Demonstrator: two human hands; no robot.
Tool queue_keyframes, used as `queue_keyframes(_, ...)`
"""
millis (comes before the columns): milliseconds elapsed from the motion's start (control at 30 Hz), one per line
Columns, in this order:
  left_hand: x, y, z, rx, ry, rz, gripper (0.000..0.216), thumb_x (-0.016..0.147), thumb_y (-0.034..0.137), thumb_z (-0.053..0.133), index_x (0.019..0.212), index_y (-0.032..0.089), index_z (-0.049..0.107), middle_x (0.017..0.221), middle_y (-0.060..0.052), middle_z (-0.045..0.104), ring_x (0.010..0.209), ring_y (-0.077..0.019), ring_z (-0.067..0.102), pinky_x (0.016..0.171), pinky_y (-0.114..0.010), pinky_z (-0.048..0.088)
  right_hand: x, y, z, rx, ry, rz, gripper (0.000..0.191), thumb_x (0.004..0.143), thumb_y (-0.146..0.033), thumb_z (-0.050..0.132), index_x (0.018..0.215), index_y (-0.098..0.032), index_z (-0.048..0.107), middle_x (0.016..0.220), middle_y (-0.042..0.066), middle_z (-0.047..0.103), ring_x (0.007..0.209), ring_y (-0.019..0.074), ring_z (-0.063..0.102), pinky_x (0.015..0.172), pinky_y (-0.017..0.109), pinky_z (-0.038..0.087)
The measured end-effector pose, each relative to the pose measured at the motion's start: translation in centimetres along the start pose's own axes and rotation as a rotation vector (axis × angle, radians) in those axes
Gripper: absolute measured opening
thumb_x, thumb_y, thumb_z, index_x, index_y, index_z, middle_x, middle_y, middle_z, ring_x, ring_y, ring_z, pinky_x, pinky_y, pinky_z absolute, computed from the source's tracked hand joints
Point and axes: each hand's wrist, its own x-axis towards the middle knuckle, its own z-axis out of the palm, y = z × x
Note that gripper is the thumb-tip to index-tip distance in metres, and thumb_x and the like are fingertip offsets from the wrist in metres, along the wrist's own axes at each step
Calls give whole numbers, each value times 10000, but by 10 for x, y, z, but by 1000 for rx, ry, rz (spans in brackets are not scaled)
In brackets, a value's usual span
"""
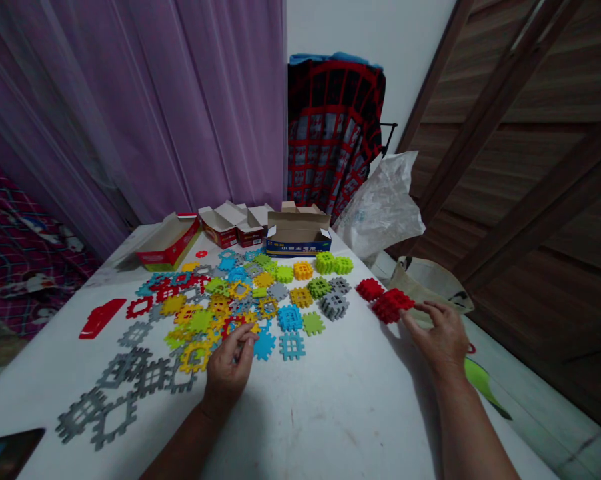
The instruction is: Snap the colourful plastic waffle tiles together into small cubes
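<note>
At the table's right edge my right hand (440,333) has its thumb and fingers closed at the near end of a stack of red interlocking plastic tiles (393,305). A smaller red stack (369,289) stands just behind it. My left hand (231,365) is half curled over the near side of a loose pile of toothed square tiles (220,305), and no tile shows in its fingers. Nearest to it are a yellow tile (196,357) and a blue tile (265,345). Grey stacked tiles (334,305) and green stacked tiles (325,262) stand between the pile and the red stacks.
Open cardboard boxes line the back, among them a red box (167,245) and a blue box (299,249). Grey tiles (115,417) spread toward the left front, near a dark phone-like object (11,453). A clear plastic bag (383,207) rises at the right rear.
</note>
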Motion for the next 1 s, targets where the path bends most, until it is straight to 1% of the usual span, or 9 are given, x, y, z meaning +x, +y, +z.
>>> queue_keyframes(133,0,1,0,-22,42,-18,354,870,458,518,1108,231,647,875,-48,762,787,-179,717,716,-250,557,-1,-1,0,-6,-8,25,467,793,-609,572,889,-180,727,989,125,665,911,276,592,800,411,462)
queue_keyframes(300,4,5,-5,-27,34,14,331,871,435,530,1100,222,639,867,-56,765,745,-174,715,670,-243,557,-1,-3,-1,0,-11,26,540,800,-656,544,922,-164,731,978,134,676,920,287,600,802,417,470)
queue_keyframes(500,6,7,-9,-32,32,36,311,882,399,533,1110,214,636,876,-56,769,764,-173,727,666,-227,560,-1,-6,1,29,-21,47,518,802,-638,542,902,-166,729,956,132,666,901,283,596,793,417,468)
queue_keyframes(767,7,4,-7,-7,55,86,343,886,436,523,1081,190,661,845,-56,776,723,-165,736,638,-220,576,-1,-8,-1,32,-6,43,492,803,-617,546,927,-173,718,944,126,669,898,279,596,788,409,471)
queue_keyframes(867,12,2,-16,35,96,98,324,891,420,523,1063,192,675,857,-54,779,717,-161,735,650,-229,580,-3,-9,-6,43,46,8,440,827,-567,548,905,-168,718,914,124,683,868,273,612,771,400,483)
queue_keyframes(933,21,-4,-28,86,157,89,316,894,417,515,1041,196,686,880,-56,780,747,-169,736,690,-251,585,-5,-14,-9,66,93,-15,378,854,-506,543,874,-171,717,898,118,697,842,262,629,755,384,492)
queue_keyframes(1000,31,-15,-44,143,246,76,311,892,411,504,1013,197,694,914,-61,778,815,-185,737,750,-283,586,-7,-25,-10,115,108,-52,310,873,-440,542,850,-182,713,882,102,708,809,240,646,738,361,501)
